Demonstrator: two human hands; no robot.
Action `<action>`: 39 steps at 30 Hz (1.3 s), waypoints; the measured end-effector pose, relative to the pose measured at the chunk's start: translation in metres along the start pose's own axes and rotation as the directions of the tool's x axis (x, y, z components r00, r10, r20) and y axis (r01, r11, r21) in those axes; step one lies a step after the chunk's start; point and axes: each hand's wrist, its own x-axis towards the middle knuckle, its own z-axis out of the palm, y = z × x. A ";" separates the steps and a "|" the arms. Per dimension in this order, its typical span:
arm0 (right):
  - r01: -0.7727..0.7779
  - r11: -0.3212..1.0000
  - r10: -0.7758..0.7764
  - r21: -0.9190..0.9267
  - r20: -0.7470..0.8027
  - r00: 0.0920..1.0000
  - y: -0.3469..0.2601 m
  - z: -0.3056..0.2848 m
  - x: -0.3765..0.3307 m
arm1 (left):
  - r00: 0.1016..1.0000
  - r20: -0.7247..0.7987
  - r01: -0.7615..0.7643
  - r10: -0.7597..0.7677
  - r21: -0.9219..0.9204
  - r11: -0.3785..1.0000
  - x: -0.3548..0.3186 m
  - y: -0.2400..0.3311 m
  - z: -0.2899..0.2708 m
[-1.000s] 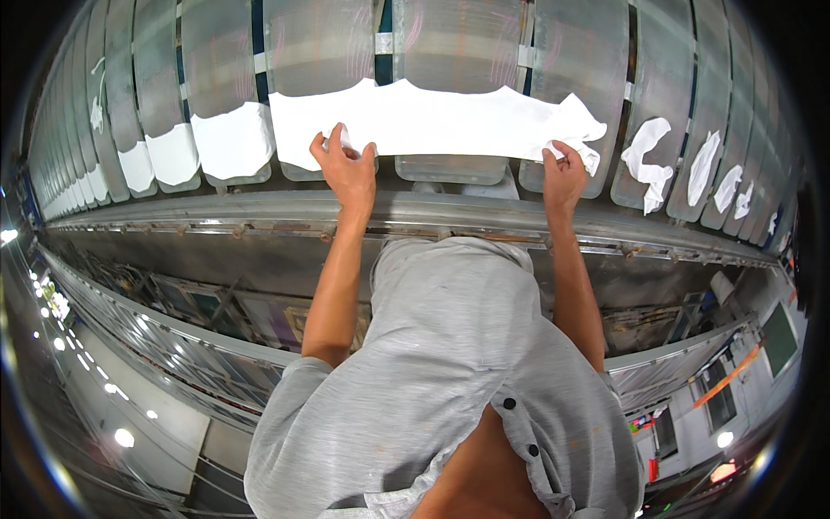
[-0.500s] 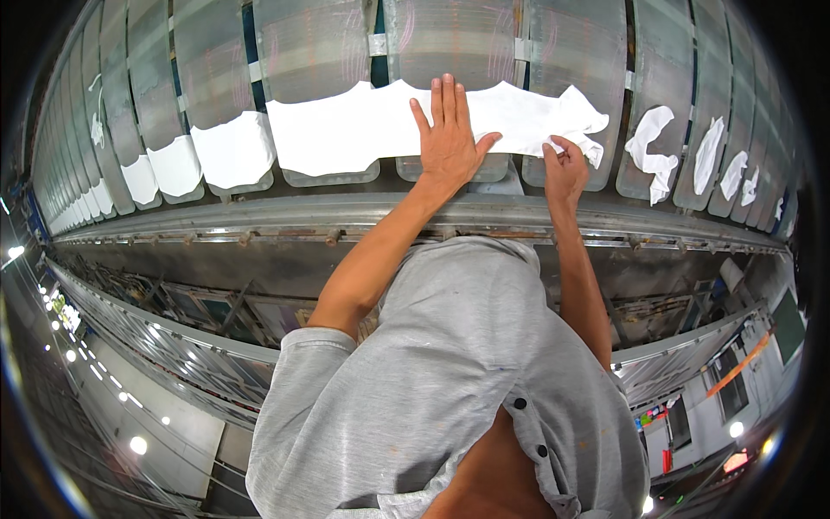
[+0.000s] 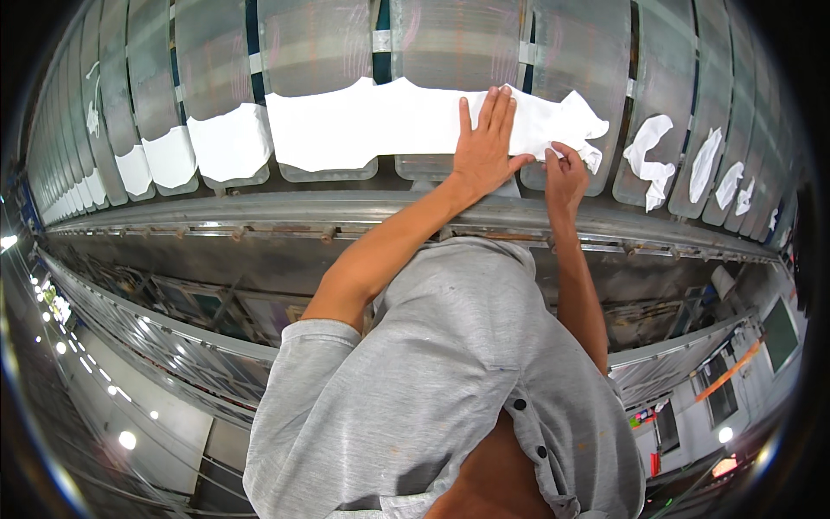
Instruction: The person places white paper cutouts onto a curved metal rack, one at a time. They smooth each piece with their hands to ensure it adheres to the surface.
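Note:
A long white fabric piece (image 3: 346, 130) lies across several grey boards, flat on the left and crumpled at its right end. My left hand (image 3: 486, 147) rests palm down on it, fingers stretched out and thumb spread to the right. Just right of it, my right hand (image 3: 566, 169) pinches the fabric's near edge between thumb and fingertips. Folds of cloth stand up above and beside the right hand.
Grey boards (image 3: 450, 43) stand in a long row with narrow gaps. Flat white pieces (image 3: 229, 143) lie on boards to the left; a crumpled white piece (image 3: 650, 160) and others lie to the right. A metal rail (image 3: 285, 212) runs along the near side.
My left hand has slid right along the fabric, closer to my right hand. The right hand keeps its pinch in nearly the same place.

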 end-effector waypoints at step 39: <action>-0.469 0.867 0.278 0.167 0.620 0.734 -0.054 0.041 -0.003 | 0.644 0.270 0.673 -0.716 -0.644 0.363 -0.029 -0.099 -0.091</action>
